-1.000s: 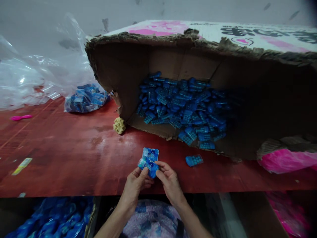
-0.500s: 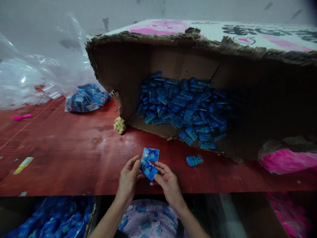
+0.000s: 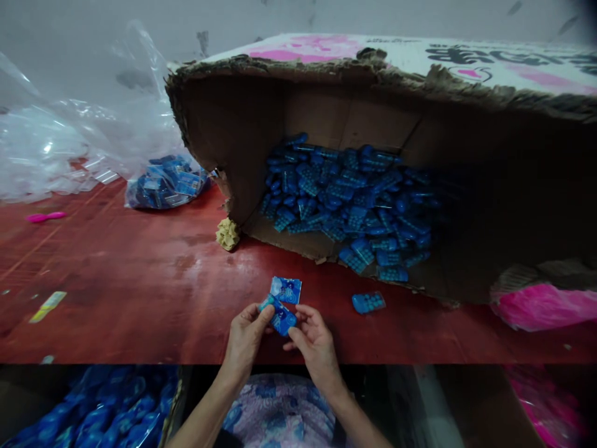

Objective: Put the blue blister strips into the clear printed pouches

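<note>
Both hands meet at the near edge of the red table (image 3: 140, 292). The left hand (image 3: 245, 339) and right hand (image 3: 314, 345) each pinch the small blue packet (image 3: 280, 317) between them, grip closed on it. A second blue packet (image 3: 286, 290) lies flat just beyond. To the right rests a blue toy phone (image 3: 368, 302); farther back, a torn cardboard box (image 3: 242, 143) holds many more.

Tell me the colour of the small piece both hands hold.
Blue piece, shown in the head view.
</note>
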{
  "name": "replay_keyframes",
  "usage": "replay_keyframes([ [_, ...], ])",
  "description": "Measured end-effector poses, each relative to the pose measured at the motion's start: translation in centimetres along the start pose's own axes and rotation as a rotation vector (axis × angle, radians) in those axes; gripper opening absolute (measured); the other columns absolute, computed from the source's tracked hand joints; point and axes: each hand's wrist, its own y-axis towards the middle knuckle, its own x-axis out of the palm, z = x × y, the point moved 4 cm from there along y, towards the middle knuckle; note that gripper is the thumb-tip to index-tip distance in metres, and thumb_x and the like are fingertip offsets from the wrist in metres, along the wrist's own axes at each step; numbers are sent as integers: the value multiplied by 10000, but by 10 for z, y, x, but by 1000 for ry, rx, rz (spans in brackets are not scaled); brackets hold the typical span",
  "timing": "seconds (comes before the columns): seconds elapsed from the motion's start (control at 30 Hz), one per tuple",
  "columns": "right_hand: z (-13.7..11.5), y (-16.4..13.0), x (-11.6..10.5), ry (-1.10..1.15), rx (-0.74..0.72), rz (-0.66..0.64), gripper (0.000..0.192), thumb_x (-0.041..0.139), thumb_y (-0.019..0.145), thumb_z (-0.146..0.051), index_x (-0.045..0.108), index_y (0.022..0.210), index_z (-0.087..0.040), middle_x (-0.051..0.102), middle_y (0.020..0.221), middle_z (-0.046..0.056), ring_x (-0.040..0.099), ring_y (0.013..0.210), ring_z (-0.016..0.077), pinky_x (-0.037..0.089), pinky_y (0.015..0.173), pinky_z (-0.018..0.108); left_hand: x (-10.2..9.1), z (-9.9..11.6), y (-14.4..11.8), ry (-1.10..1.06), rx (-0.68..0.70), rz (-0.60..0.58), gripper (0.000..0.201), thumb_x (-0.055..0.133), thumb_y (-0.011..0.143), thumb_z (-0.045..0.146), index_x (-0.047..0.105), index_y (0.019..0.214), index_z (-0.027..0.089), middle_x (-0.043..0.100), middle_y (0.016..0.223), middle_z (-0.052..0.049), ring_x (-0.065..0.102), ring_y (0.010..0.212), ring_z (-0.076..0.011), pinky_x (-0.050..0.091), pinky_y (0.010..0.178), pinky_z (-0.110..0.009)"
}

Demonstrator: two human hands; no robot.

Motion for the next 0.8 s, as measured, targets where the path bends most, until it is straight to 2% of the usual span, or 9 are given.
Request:
replay_keyframes([
  [0.07,-1,0,0,5,-5,35,304,638,713,-231,506,986,-217,568,796,-20,592,687,119,533,506,210,4,-3,-1,-102,-46,-55,237,689,619,368,629,722,163,649,600,15,556,512,-113,446,525,-232],
  [0.17,0,-1,2,-9,12,32,261,641,712,-238,512,938,-208,587,761,-25,591,651,110,533,514,210,10,-8,-2,-228,-189,-175,238,678,641,362,630,713,140,656,583,-12,564,505,-123,459,543,-257],
  [0.3,4,-1,2,-36,35,34,220,646,710,-250,526,886,-195,605,727,-28,583,602,104,522,506,211,10,-12,-4,-307,-322,-192,204,671,662,328,640,678,127,676,621,-37,589,567,-130,465,599,-261],
  [0.47,7,-1,-1,-47,37,-16,207,658,686,-215,552,862,-193,570,741,-31,543,620,98,515,503,208,10,-8,-6,-332,-293,-222,145,670,668,270,642,680,128,687,653,-40,608,621,-146,466,676,-284],
  [0.6,5,2,-5,-1,16,-67,467,672,658,-175,519,1090,-270,509,796,-44,522,656,96,514,516,210,14,-3,-8,-313,-287,-313,176,635,703,281,652,776,121,700,738,-78,620,676,-181,464,677,-312],
  [0.67,3,4,-7,-12,0,-93,527,666,661,-165,498,1144,-294,508,793,-49,517,650,92,507,534,211,17,-2,-9,-332,-273,-350,177,630,708,289,649,789,133,692,726,-68,613,661,-179,464,650,-311],
  [0.8,6,4,-4,-63,18,-153,466,631,709,-200,507,1154,-260,535,764,-44,510,545,71,477,507,209,19,-3,-8,-349,-218,-266,199,680,657,304,645,769,144,664,645,-28,570,560,-131,448,562,-260],
])
